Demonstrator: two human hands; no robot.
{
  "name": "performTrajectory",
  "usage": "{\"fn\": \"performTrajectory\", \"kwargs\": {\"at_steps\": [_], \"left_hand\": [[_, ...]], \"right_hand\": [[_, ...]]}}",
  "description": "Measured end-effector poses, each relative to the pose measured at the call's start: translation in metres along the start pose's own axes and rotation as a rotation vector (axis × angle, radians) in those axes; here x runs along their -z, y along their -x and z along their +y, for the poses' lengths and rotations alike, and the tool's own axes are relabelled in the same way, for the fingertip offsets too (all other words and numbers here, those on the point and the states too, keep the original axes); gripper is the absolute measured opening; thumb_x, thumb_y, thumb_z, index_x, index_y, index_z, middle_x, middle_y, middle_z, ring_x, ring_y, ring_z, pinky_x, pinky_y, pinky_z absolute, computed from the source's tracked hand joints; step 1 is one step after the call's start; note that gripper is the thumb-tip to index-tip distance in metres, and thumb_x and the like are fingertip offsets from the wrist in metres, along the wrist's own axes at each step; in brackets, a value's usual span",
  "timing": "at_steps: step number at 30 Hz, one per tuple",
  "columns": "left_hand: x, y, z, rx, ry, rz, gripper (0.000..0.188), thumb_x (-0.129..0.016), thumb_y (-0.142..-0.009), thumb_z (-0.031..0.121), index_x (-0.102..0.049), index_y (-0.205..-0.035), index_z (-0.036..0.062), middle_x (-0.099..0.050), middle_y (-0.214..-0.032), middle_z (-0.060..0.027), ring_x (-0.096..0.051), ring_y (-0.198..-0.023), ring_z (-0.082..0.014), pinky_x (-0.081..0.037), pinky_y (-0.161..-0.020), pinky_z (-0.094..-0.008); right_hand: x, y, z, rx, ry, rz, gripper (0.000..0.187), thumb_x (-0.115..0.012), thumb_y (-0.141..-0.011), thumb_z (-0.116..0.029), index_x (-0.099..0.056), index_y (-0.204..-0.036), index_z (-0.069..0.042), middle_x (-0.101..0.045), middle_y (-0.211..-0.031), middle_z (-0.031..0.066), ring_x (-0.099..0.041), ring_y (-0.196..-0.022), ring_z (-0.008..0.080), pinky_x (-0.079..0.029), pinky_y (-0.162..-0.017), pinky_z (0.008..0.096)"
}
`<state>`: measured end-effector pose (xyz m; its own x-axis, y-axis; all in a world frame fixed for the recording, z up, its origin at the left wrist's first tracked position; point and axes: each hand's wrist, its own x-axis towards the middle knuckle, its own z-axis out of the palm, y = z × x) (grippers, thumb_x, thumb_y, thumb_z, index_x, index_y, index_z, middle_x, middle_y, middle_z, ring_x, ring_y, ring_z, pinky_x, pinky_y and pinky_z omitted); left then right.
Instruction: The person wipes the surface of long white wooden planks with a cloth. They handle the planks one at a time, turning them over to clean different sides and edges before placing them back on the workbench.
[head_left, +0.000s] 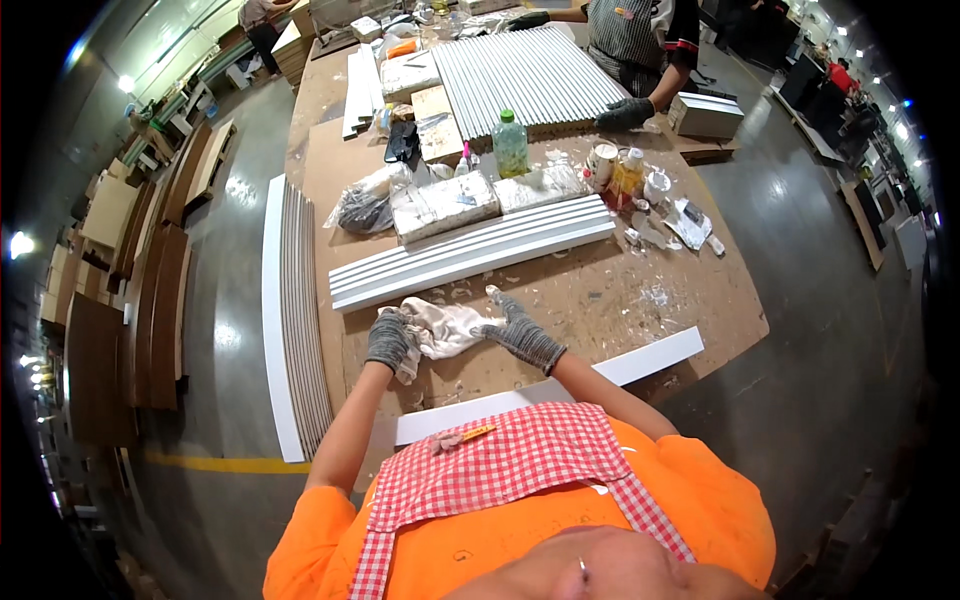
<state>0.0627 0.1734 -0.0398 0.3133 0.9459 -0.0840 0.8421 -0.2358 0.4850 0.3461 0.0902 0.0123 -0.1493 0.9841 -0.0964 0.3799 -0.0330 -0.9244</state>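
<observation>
Head view: a brown work table (715,312) w/ a rounded right-hand corner met a shiny grey concrete floor (800,270). Room to move lay mainly right of the hands, over brown surface w/ white flecks. Limits: on the far side, a long stack of grooved white strips (470,250), set slantwise; on the left, a row of white-faced boards (285,320) along the table's side; on the near side, a long, flat white board (650,360), partly hidden by a red-and-white checked apron (500,465).

Labels: a white-and-red can (602,165) stood far right, beside a clear bottle of amber liquid (627,175); any print was too small to read. A green-capped clear bottle (510,150) stood left of them.

Pose: both hands wore grey knit gloves and were apart, w/ a rumpled white cloth (440,328) btwn them, just nr side of the strips. The left hand (388,338) was clamped on the cloth's left end, folds showing past it. The right hand (522,332) was spread, fingers toward the far left, thumb at the cloth's right end; can't tell if it pressed. The right forearm (610,395) crossed above the near board. Far right, a co-worker's dark-gloved hand (625,114) was at the corner of a large ribbed white panel (530,78).
</observation>
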Motion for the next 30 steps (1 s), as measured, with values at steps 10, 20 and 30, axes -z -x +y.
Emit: {"fn": "performTrajectory", "kwargs": {"at_steps": [10, 20, 30], "left_hand": [[0.011, 0.003, 0.109, -0.279, 0.489, 0.034, 0.019, -0.071, -0.069, 0.005, -0.065, -0.086, 0.0022, -0.062, -0.084, -0.0073, -0.057, -0.075, -0.0173, -0.049, -0.070, -0.0303], [0.064, -0.027, 0.105, 0.029, 0.947, -0.423, 0.022, -0.073, -0.076, 0.010, -0.070, -0.097, 0.0034, -0.069, -0.100, -0.0086, -0.063, -0.095, -0.0188, -0.049, -0.089, -0.0323], [0.027, -0.048, 0.012, -0.288, -0.278, 0.441, 0.052, -0.076, -0.062, 0.016, -0.064, -0.113, 0.0116, -0.060, -0.101, -0.0116, -0.054, -0.099, -0.0308, -0.042, -0.089, -0.0436]], "right_hand": [[-0.069, -0.030, 0.005, -0.281, -1.519, -0.098, 0.034, -0.050, -0.097, -0.031, -0.050, -0.123, -0.010, -0.059, -0.108, 0.0042, -0.058, -0.092, 0.0136, -0.054, -0.074, 0.0263], [-0.022, -0.006, 0.015, -0.207, -1.479, -0.047, 0.037, -0.062, -0.088, -0.008, -0.049, -0.123, -0.008, -0.063, -0.101, 0.0080, -0.064, -0.089, 0.0186, -0.059, -0.072, 0.0323], [0.032, 0.052, 0.003, -0.317, -1.412, 0.040, 0.040, -0.056, -0.091, -0.010, -0.044, -0.130, -0.011, -0.059, -0.114, 0.0108, -0.063, -0.094, 0.0218, -0.059, -0.067, 0.0332]]}}
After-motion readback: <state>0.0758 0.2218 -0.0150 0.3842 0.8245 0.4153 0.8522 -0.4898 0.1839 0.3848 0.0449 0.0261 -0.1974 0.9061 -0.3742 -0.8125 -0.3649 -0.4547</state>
